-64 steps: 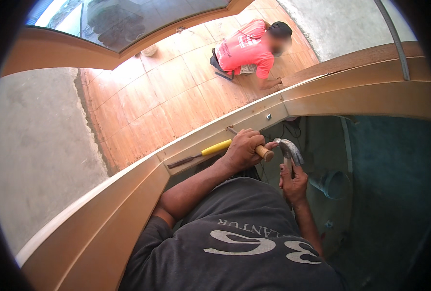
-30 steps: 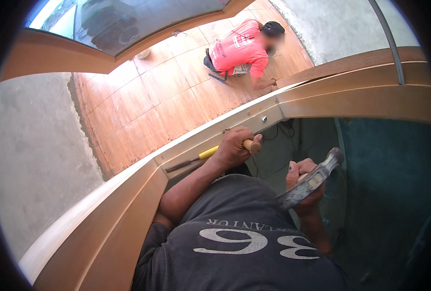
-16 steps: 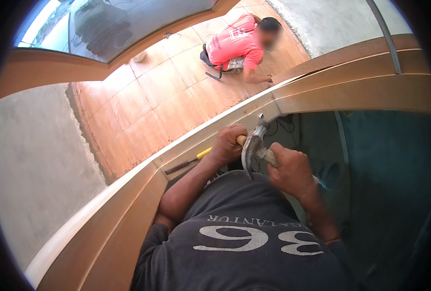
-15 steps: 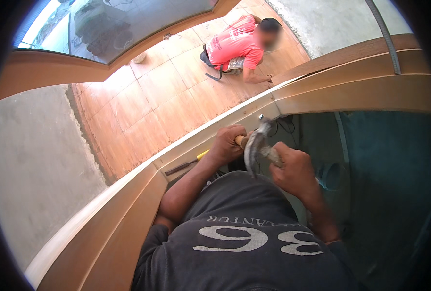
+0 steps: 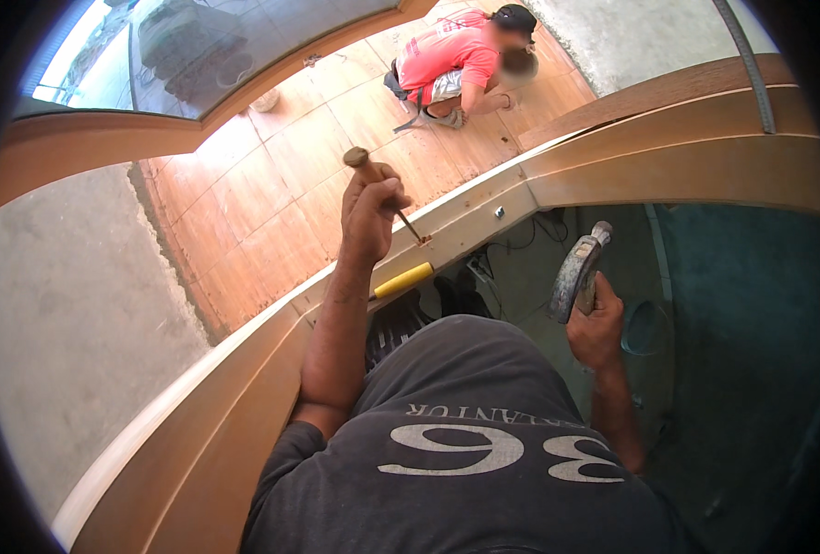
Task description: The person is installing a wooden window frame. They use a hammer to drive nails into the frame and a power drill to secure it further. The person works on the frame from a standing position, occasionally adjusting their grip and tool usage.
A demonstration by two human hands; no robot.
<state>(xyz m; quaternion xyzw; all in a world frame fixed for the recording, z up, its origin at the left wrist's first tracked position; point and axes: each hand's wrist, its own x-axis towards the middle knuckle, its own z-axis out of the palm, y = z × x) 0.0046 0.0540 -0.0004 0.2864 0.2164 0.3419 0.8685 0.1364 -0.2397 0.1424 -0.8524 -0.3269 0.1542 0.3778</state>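
My left hand point(image 5: 367, 210) is closed around a wooden-handled chisel point(image 5: 362, 161), held raised, with its thin blade angled down to a small chipped spot point(image 5: 425, 239) in the pale frame member point(image 5: 473, 218). My right hand point(image 5: 595, 328) grips a claw hammer point(image 5: 578, 270), lower and to the right of the chisel, apart from it. A second tool with a yellow handle point(image 5: 403, 280) lies along the frame below my left hand. A small metal fitting point(image 5: 500, 211) is on the same member.
Beyond the frame, a person in a pink top point(image 5: 442, 57) squats on orange tiles point(image 5: 281, 212), bordered by grey concrete point(image 5: 68, 305). A glazed wooden panel point(image 5: 133, 134) hangs at upper left. A metal strip point(image 5: 752, 74) crosses the right-hand woodwork. Below lie dark cables point(image 5: 512, 246) and a bucket point(image 5: 643, 323).
My left hand has risen and swung the chisel handle up and away from me. The hammer has moved rightward, off the chisel handle. The person in pink has shifted on the tiles.
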